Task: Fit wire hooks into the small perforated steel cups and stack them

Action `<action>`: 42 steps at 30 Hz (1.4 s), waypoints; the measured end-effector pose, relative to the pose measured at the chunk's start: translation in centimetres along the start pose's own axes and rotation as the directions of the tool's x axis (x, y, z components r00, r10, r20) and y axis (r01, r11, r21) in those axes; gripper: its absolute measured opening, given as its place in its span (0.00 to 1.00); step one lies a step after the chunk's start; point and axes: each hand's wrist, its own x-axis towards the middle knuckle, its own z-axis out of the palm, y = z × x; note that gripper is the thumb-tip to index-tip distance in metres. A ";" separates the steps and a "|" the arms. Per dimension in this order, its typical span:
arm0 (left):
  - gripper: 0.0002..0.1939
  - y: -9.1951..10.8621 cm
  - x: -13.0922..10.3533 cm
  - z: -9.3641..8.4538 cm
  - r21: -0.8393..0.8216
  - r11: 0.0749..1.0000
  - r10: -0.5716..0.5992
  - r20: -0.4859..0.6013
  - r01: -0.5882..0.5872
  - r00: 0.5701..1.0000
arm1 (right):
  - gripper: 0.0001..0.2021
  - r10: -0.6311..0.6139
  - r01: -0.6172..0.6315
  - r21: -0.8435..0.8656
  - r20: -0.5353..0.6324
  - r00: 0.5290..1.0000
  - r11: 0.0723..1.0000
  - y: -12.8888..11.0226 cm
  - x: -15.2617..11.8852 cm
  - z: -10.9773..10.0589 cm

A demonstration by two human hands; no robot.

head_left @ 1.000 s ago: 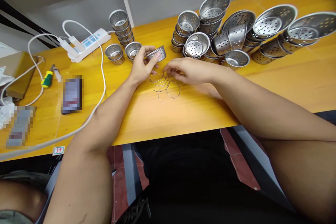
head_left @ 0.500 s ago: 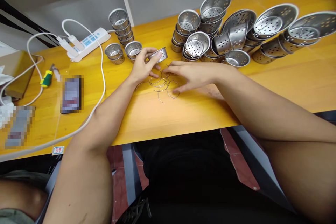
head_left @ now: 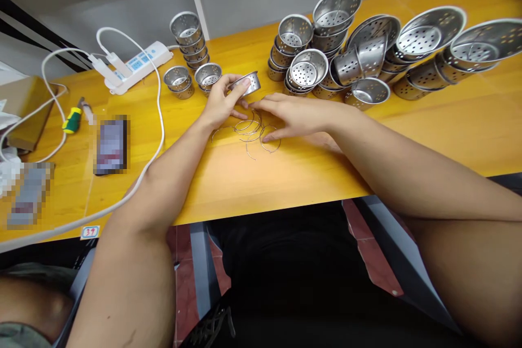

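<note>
In the head view my left hand (head_left: 222,100) grips a small perforated metal cup (head_left: 249,83), tilted on its side, with the thumb on its outer wall. Several thin wire rings (head_left: 248,140) lie loosely heaped on the table just below it. Over these rings my right hand (head_left: 291,115) reaches in from the right, its fingers stretched out and the thumb apart from them. The thumb tip is at the rightmost ring; whether it touches the wire I cannot tell. Some of the rings are partly hidden under the fingers.
Stacks of perforated metal cups (head_left: 304,73) crowd the right back of the yellow table (head_left: 228,185). Smaller stacks (head_left: 185,30) stand at back left. Left of them are a power strip (head_left: 141,68) with a white cable (head_left: 161,114), a screwdriver (head_left: 72,120) and a blurred phone-like object (head_left: 111,145).
My right hand's fingertips have shifted slightly left, towards the cup, and some wire rings have moved a little. My left hand keeps hold of the cup in nearly the same place.
</note>
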 end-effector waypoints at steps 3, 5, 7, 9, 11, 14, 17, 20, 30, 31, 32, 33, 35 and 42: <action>0.42 -0.1 0.1 -0.2 0.000 1.000 0.009 -0.008 -0.009 1.000 | 0.36 -0.025 0.025 0.014 -0.034 0.999 1.000 -0.2 0.5 0.6; 0.44 -0.1 0.1 -0.2 0.019 0.999 0.028 -0.032 -0.027 0.999 | 0.33 -0.045 0.045 0.006 -0.049 0.998 0.999 -0.2 0.7 1.0; 0.45 0.0 0.0 -0.1 0.046 0.998 0.045 -0.049 -0.042 0.998 | 0.31 -0.078 0.077 -0.014 -0.068 0.995 0.997 -0.1 0.8 1.4; 0.45 0.0 0.0 0.1 0.057 0.997 0.051 -0.051 -0.048 0.997 | 0.28 -0.116 0.114 -0.033 -0.086 0.989 0.993 0.0 0.9 1.6; 0.46 -0.1 0.0 0.2 0.052 0.997 0.053 -0.053 -0.050 0.997 | 0.22 -0.147 0.143 -0.052 -0.088 0.985 0.988 0.1 1.0 1.7; 0.47 -0.3 0.2 0.1 0.050 0.997 0.066 -0.075 -0.063 0.995 | 0.16 -0.162 0.154 -0.080 -0.097 0.982 0.985 0.0 1.2 1.8; 0.45 -0.5 0.3 -0.1 0.050 0.996 0.079 -0.081 -0.075 0.994 | 0.12 -0.153 0.141 -0.115 -0.113 0.982 0.983 -0.3 1.5 2.1; 0.46 -0.5 0.4 -0.1 0.044 0.996 0.086 -0.074 -0.083 0.994 | 0.12 -0.159 0.139 -0.155 -0.123 0.980 0.978 -0.9 1.7 2.4; 0.56 -2.3 1.5 -1.1 0.132 0.972 0.208 -0.105 -0.194 0.972 | 0.03 -0.170 0.168 -0.031 -0.153 0.973 0.985 -1.6 1.0 0.7; 0.58 -2.6 1.7 -1.3 0.179 0.956 0.256 -0.106 -0.234 0.961 | 0.02 -0.164 0.164 -0.018 -0.163 0.973 0.986 -1.7 0.9 0.5; 0.59 -2.7 1.9 -1.4 0.227 0.936 0.296 -0.101 -0.268 0.950 | 0.02 -0.162 0.163 -0.009 -0.170 0.972 0.987 -1.8 0.9 0.4; 0.59 -2.8 2.0 -1.4 0.268 0.919 0.324 -0.092 -0.290 0.941 | 0.02 -0.161 0.163 -0.003 -0.173 0.972 0.987 -1.8 0.8 0.3; 0.57 -2.7 2.1 -1.4 0.314 0.899 0.345 -0.075 -0.307 0.935 | 0.02 -0.164 0.167 0.003 -0.170 0.972 0.986 -1.9 0.8 0.2; 0.54 -2.8 2.0 -1.5 0.328 0.890 0.354 -0.066 -0.315 0.933 | 0.04 -0.127 0.129 -0.002 -0.210 0.969 0.992 -2.3 0.7 0.2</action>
